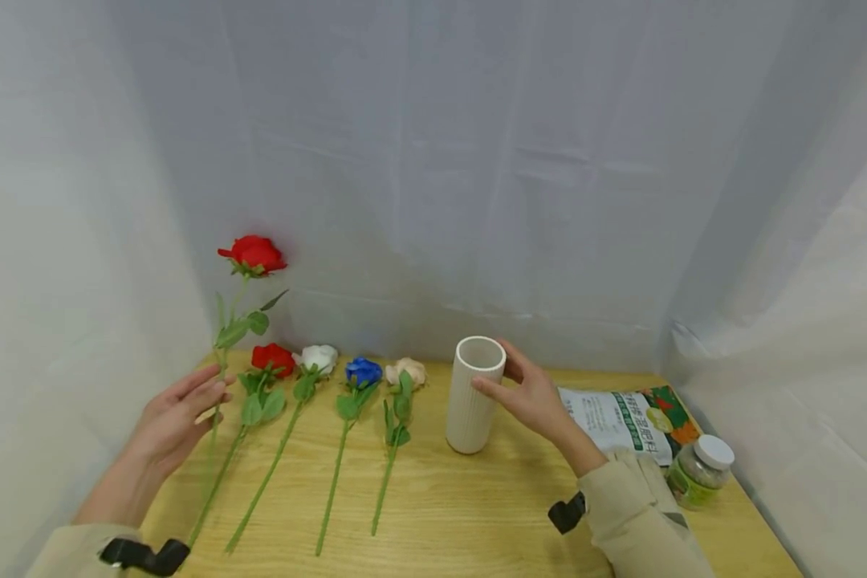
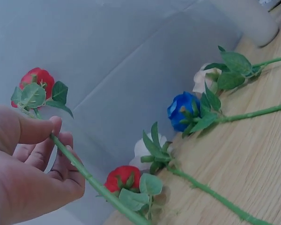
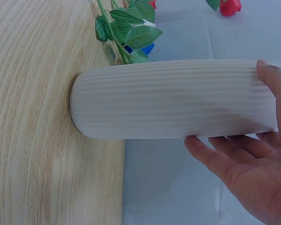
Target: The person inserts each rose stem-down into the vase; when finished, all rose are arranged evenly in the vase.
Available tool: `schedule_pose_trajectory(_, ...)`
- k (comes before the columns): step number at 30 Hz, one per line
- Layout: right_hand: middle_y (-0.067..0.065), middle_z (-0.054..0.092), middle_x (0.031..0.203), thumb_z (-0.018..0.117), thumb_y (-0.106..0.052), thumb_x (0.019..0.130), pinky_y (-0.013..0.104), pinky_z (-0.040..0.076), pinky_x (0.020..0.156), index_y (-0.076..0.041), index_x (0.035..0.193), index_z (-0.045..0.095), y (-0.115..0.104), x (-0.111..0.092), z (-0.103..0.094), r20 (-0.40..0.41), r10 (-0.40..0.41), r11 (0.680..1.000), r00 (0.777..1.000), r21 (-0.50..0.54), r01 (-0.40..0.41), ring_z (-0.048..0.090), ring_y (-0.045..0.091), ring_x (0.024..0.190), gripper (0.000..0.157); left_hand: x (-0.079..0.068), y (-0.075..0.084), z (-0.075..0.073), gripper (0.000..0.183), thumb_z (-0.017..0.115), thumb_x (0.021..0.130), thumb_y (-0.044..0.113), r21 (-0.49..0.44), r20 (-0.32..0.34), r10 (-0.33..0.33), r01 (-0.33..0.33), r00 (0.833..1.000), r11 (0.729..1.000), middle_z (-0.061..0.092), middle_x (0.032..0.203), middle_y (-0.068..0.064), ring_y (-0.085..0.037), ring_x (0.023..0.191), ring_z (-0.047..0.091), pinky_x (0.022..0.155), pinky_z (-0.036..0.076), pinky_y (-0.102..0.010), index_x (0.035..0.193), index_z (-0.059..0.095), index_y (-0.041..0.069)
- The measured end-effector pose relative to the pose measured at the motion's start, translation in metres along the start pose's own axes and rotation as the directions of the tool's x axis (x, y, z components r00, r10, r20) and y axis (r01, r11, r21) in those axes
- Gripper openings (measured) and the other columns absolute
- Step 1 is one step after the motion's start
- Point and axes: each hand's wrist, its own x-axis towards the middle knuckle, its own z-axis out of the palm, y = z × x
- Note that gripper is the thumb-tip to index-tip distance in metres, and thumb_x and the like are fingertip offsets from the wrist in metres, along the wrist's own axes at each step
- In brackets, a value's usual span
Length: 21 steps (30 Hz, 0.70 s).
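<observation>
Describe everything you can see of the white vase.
The white vase is a tall cylinder with fine vertical ribs, a rounded base edge and a round rim; it looks ceramic, though the pictures can't confirm that. No stem shows in its open mouth; its inner bottom is hidden. It stands upright on the wooden table, between the cream rose and the printed packet. The right-hand grip holds it near the top, thumb and fingers on opposite sides.

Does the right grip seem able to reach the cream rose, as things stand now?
Probably yes, but not straight across: the white vase stands between the right grip and the cream rose, and the grip holds this vase. After letting go, the way round its near side looks free.
</observation>
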Motion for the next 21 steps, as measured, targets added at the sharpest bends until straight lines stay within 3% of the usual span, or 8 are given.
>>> schedule_pose_trajectory(7, 0.017, 0.056, 0.155, 0.083, -0.041, 0.092, 0.054, 0.053, 0.112, -0.014, 0.164, 0.037, -0.001, 0.000, -0.001, -0.001, 0.012, 1.000, 1.000, -0.001, -0.012, 0.057, 0.037, 0.141, 0.090, 0.004, 0.003, 0.017, 0.030, 0.054, 0.110, 0.012, 0.008, 0.011, 0.008, -0.008, 1.000, 1.000, 0.075, 0.116, 0.021, 0.000, 0.102, 0.068, 0.085, 0.051, -0.019, 0.136, 0.054, 0.028)
schedule_pose_trajectory(9, 0.017, 0.056, 0.155, 0.083, -0.042, 0.092, 0.054, 0.053, 0.111, -0.015, 0.164, 0.037, -0.001, 0.000, -0.001, 0.000, 0.015, 1.000, 1.000, -0.002, -0.015, 0.057, 0.037, 0.141, 0.090, 0.005, 0.004, 0.023, 0.042, 0.054, 0.111, 0.014, 0.010, 0.018, -0.010, 0.010, 1.000, 1.000, 0.074, 0.118, 0.022, 0.002, 0.105, 0.068, 0.102, 0.048, -0.022, 0.150, 0.044, 0.024)
schedule_pose_trajectory(12, 0.016, 0.056, 0.155, 0.082, -0.043, 0.092, 0.054, 0.054, 0.111, -0.016, 0.164, 0.036, -0.002, 0.000, -0.001, 0.002, 0.020, 1.000, 1.000, -0.008, -0.020, 0.057, 0.036, 0.141, 0.090, 0.006, 0.006, 0.033, 0.068, 0.054, 0.111, 0.017, -0.011, 0.032, -0.043, 0.044, 0.999, 0.999, 0.073, 0.119, 0.025, 0.006, 0.109, 0.068, 0.133, 0.019, -0.038, 0.168, 0.017, 0.019)
schedule_pose_trajectory(13, 0.015, 0.056, 0.155, 0.082, -0.043, 0.092, 0.054, 0.054, 0.111, -0.017, 0.164, 0.037, -0.002, 0.000, -0.002, 0.002, 0.021, 1.000, 1.000, -0.006, -0.021, 0.057, 0.036, 0.141, 0.090, 0.006, 0.007, 0.037, 0.075, 0.054, 0.111, 0.017, -0.026, 0.039, -0.055, 0.056, 0.998, 0.998, 0.073, 0.120, 0.025, 0.006, 0.109, 0.069, 0.135, 0.006, -0.044, 0.170, 0.008, 0.015)
schedule_pose_trajectory(14, 0.015, 0.056, 0.155, 0.082, -0.043, 0.092, 0.054, 0.054, 0.111, -0.017, 0.164, 0.037, -0.002, 0.000, -0.002, 0.002, 0.021, 1.000, 1.000, -0.007, -0.021, 0.057, 0.036, 0.141, 0.090, 0.007, 0.007, 0.040, 0.079, 0.053, 0.112, 0.018, -0.025, 0.047, -0.063, 0.065, 0.997, 0.998, 0.073, 0.120, 0.026, 0.007, 0.110, 0.068, 0.135, 0.004, -0.043, 0.170, 0.000, 0.011)
schedule_pose_trajectory(16, 0.016, 0.056, 0.155, 0.082, -0.043, 0.092, 0.054, 0.054, 0.111, -0.016, 0.165, 0.036, -0.002, -0.001, -0.002, 0.003, 0.018, 1.000, 1.000, -0.012, -0.018, 0.057, 0.036, 0.141, 0.090, 0.009, 0.007, 0.048, 0.081, 0.052, 0.112, 0.018, -0.035, 0.054, -0.067, 0.069, 0.996, 0.997, 0.073, 0.119, 0.026, 0.007, 0.110, 0.069, 0.133, 0.019, -0.036, 0.168, -0.005, 0.006)
schedule_pose_trajectory(19, 0.015, 0.056, 0.155, 0.082, -0.042, 0.092, 0.054, 0.054, 0.111, -0.017, 0.165, 0.036, -0.002, -0.001, -0.002, 0.001, 0.025, 1.000, 1.000, -0.006, -0.025, 0.057, 0.036, 0.141, 0.090, 0.012, 0.006, 0.059, 0.083, 0.053, 0.111, 0.016, -0.058, 0.052, -0.067, 0.070, 0.996, 0.996, 0.074, 0.118, 0.024, 0.005, 0.108, 0.071, 0.104, 0.050, -0.019, 0.168, -0.007, 0.004)
schedule_pose_trajectory(21, 0.015, 0.056, 0.156, 0.082, -0.043, 0.092, 0.053, 0.054, 0.111, -0.017, 0.165, 0.036, -0.002, -0.001, -0.001, 0.003, 0.029, 1.000, 1.000, -0.007, -0.029, 0.057, 0.036, 0.141, 0.090, 0.014, 0.005, 0.067, 0.083, 0.054, 0.111, 0.015, -0.064, 0.050, -0.051, 0.054, 0.997, 0.996, 0.074, 0.118, 0.023, 0.003, 0.107, 0.072, 0.091, 0.056, -0.017, 0.168, -0.005, 0.003)
